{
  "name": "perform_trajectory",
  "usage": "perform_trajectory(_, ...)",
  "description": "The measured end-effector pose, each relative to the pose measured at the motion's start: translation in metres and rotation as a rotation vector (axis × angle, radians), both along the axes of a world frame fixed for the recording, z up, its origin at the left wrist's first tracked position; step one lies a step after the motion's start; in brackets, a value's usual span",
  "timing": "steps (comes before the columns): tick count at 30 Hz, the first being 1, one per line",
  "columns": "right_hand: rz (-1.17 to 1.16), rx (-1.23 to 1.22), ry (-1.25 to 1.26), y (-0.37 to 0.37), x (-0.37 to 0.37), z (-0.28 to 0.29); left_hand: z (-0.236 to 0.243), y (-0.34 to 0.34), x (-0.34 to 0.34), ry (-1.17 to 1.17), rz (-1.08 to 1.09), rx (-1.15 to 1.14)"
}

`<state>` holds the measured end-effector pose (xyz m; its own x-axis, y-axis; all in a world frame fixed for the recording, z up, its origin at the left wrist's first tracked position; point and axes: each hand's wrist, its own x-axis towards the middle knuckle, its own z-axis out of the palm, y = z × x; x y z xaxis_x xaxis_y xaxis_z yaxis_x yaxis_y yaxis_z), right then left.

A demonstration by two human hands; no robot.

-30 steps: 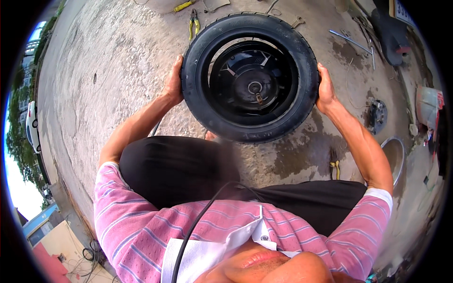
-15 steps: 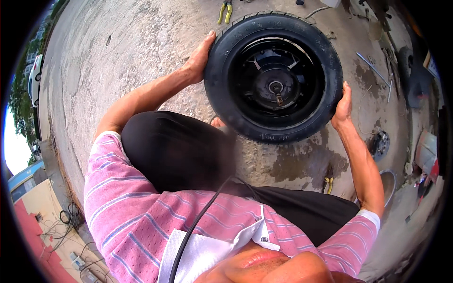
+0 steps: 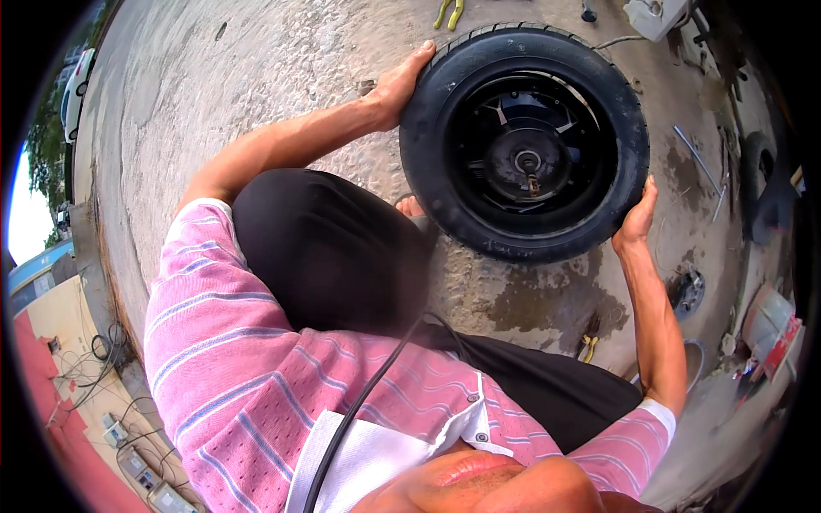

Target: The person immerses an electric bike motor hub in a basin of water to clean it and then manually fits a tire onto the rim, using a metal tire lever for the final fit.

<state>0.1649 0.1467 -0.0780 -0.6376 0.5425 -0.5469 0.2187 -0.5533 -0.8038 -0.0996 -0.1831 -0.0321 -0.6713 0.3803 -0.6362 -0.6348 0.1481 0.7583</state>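
A black tyre [image 3: 432, 145] lies around a black wheel hub [image 3: 513, 162] with a central axle and fitting. My left hand [image 3: 402, 90] grips the tyre at its upper left, thumb along the sidewall. At the lower right, my right hand [image 3: 637, 218] has hold of the tyre's outer edge, some fingers hidden beneath it. The rim sits within the tyre's opening, with a thin light gap visible at its upper right.
Yellow-handled pliers [image 3: 447, 12] lie above the tyre, another pair [image 3: 588, 346] below. A metal bar [image 3: 699, 148], round metal part [image 3: 688, 295], spare dark tyre [image 3: 757, 162] and bucket [image 3: 765, 321] are on the right. Cables [image 3: 107, 350] lie lower left.
The tyre and wheel appear farther right in view. My left hand has moved up and right, my right hand down and right. The gap around the rim looks narrower; the view has also shifted.
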Motion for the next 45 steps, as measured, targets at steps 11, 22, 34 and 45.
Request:
perform_trajectory(11, 0.015, -0.014, 0.045, 0.000, 0.000, -0.004, -0.001, -0.002, -0.001, 0.017, -0.023, -0.015)
perform_trajectory(22, 0.001, 0.016, 0.023, 0.003, 0.003, -0.011, -0.001, 0.001, 0.002, 0.023, -0.022, 0.018)
perform_trajectory(34, -0.035, -0.001, 0.003, 0.001, 0.000, -0.007, -0.002, 0.001, 0.002, 0.052, -0.015, -0.004)
perform_trajectory(45, -0.008, 0.006, -0.024, 0.002, 0.000, -0.006, 0.002, 0.001, 0.004, 0.082, -0.026, -0.043)
